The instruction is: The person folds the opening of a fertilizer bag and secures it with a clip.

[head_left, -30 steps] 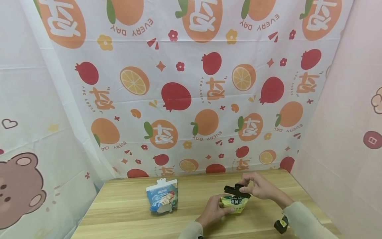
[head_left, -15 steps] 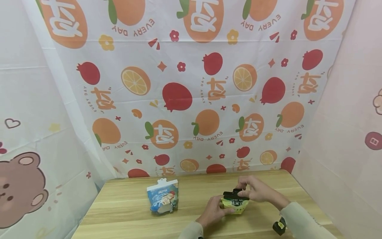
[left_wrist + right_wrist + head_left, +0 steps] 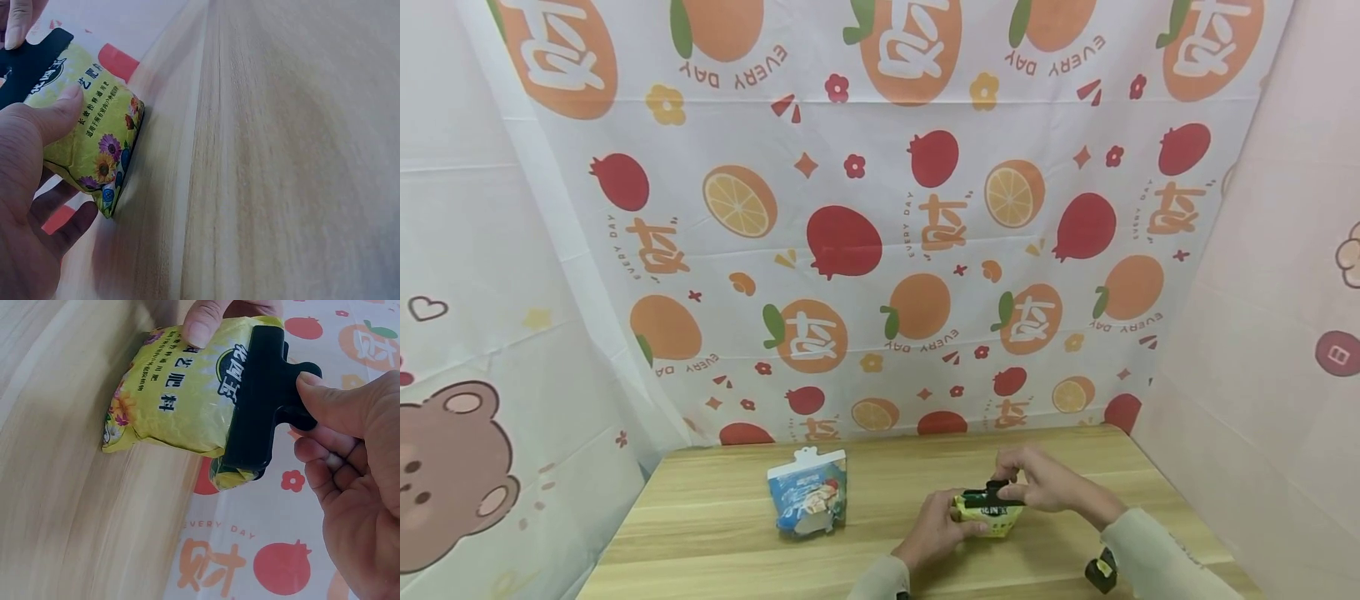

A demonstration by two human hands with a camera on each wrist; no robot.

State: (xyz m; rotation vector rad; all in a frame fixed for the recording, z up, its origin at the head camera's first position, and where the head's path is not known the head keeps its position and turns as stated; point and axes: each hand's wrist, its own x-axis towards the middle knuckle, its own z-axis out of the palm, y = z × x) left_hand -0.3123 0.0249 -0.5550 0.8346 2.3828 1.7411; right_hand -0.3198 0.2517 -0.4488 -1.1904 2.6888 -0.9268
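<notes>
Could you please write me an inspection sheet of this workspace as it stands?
Surface: wooden table, bare grain.
Job's things: yellow bag standing on the table; black clip across its top.
Clutter: blue pouch to the left, apart from the bag.
Hands: left hand grips the bag; right hand pinches the clip's handles.
Cables: nothing seen.
Surroundings: fruit-print cloth behind; bear-print cloth at left; black device at the right sleeve.
</notes>
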